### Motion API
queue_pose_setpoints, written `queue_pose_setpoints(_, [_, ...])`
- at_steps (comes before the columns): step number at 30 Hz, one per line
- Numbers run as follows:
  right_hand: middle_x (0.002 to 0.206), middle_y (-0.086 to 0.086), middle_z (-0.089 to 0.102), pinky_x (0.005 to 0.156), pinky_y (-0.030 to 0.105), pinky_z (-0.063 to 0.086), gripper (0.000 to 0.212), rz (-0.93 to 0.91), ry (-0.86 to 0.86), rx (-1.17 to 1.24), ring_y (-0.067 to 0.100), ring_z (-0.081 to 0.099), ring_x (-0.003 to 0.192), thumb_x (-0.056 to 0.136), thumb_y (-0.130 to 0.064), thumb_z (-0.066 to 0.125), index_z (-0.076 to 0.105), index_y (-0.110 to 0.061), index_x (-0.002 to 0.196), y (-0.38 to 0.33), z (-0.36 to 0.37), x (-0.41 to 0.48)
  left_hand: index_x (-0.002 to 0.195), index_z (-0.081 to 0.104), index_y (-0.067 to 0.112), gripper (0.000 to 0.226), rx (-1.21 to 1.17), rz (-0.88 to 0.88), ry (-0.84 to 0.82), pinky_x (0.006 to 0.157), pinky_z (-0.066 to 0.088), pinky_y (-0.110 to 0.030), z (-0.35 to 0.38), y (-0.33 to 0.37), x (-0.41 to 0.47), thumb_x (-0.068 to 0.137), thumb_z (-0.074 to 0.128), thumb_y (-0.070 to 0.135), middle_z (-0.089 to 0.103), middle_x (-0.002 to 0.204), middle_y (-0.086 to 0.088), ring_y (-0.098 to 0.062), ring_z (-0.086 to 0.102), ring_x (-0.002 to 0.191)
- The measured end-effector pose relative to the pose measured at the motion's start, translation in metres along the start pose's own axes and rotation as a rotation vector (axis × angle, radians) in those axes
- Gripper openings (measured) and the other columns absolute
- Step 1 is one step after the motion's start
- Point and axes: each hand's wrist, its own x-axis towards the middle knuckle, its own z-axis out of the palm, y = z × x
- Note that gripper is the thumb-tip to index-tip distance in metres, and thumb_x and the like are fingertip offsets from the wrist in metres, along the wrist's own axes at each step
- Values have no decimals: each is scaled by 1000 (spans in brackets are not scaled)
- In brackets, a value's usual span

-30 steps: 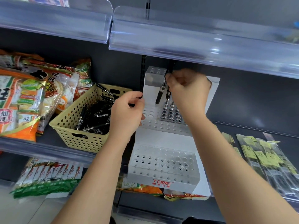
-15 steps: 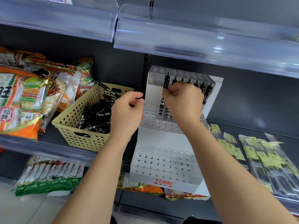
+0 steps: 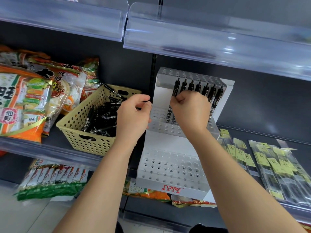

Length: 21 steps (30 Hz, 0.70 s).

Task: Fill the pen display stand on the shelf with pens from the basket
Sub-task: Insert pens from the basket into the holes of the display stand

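A white tiered pen display stand (image 3: 170, 142) marked TOME stands on the shelf. Several black pens (image 3: 198, 88) stand upright in its middle tier's back row. My right hand (image 3: 190, 111) is curled over that tier and pinches the leftmost black pen (image 3: 175, 89) in the row. My left hand (image 3: 133, 115) hovers between stand and basket with its fingers curled round black pens, mostly hidden by the hand. The yellow perforated basket (image 3: 84, 138) to the left holds many loose black pens (image 3: 102, 116). The stand's front tier shows only open holes.
Orange snack bags (image 3: 25, 100) lie left of the basket. Packaged yellow-labelled items (image 3: 262, 165) lie right of the stand. A clear-fronted upper shelf (image 3: 202, 37) overhangs close above the stand. More snack packs (image 3: 50, 179) sit on the shelf below.
My right hand has come down from the stand's top tier to the middle tier, lowering a pen into the row. The left hand has stayed in place.
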Motion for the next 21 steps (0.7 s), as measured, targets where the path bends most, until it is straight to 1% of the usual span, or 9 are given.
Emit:
queue_pose_setpoints(5, [57, 11, 62, 55, 28, 47, 28, -23, -19, -31, 29, 56, 55, 83, -23, 59, 61, -6, 62, -1, 2, -2, 101, 63, 27, 19, 5, 1, -2, 46, 44, -19, -1, -1, 2, 93, 54, 12, 66, 94, 3, -6, 57, 52])
queue_pose_setpoints(7, [59, 7, 63, 57, 30, 50, 26, -63, -19, -12, 28, 59, 59, 84, -26, 60, 62, -9, 64, -9, 2, -4, 101, 63, 26, 18, 25, 7, 0, 44, 44, -17, -3, 0, 5, 94, 54, 12, 66, 94, 3, -4, 56, 49])
queue_pose_setpoints(10, [56, -1, 62, 58, 29, 48, 24, -170, -58, 65, 23, 58, 57, 85, -28, 64, 63, -17, 64, -30, 3, -7, 99, 63, 26, 17, 84, 19, 10, 43, 45, -18, -13, 2, 18, 95, 53, 12, 66, 91, 2, -6, 57, 50])
queue_pose_setpoints(11, [55, -2, 60, 58, 29, 47, 22, -203, -84, 80, 22, 57, 58, 85, -27, 64, 65, -17, 66, -36, 6, -8, 97, 63, 26, 18, 135, 28, 14, 47, 50, -22, -20, 0, 27, 94, 52, 13, 67, 90, 2, -9, 59, 55])
queue_pose_setpoints(13, [57, -1, 61, 60, 31, 49, 22, -264, -135, 78, 24, 58, 60, 85, -27, 63, 66, -15, 67, -47, 16, -11, 98, 66, 28, 21, 275, 18, 23, 67, 58, -34, -36, -9, 49, 93, 52, 13, 70, 94, 1, -17, 66, 73])
queue_pose_setpoints(15, [62, 3, 63, 62, 35, 51, 23, -310, -197, 71, 27, 59, 64, 87, -26, 60, 65, -12, 69, -57, 28, -15, 105, 68, 25, 28, 473, -45, 4, 88, 54, -40, -52, -19, 71, 91, 50, 9, 68, 107, 1, -22, 64, 95])
queue_pose_setpoints(17, [69, 5, 66, 66, 37, 51, 22, -366, -277, 54, 29, 60, 69, 89, -24, 58, 67, -11, 74, -69, 41, -21, 118, 65, 22, 35, 729, -101, -106, 94, 48, -33, -67, -25, 86, 90, 49, 6, 61, 125, -2, -22, 58, 110])
queue_pose_setpoints(19, [81, 6, 69, 72, 35, 50, 19, -432, -377, -2, 29, 62, 80, 91, -21, 54, 69, -12, 85, -79, 51, -26, 133, 54, 22, 44, 974, -163, -315, 89, 43, -27, -75, -24, 90, 91, 54, 9, 48, 141, -4, -22, 51, 118])
queue_pose_setpoints(21, [91, 7, 69, 75, 34, 50, 18, -456, -502, -49, 27, 62, 88, 92, -16, 53, 69, -13, 99, -85, 61, -30, 141, 43, 22, 54, 1115, -210, -528, 84, 39, -25, -81, -25, 89, 90, 60, 15, 44, 143, -6, -22, 48, 118])
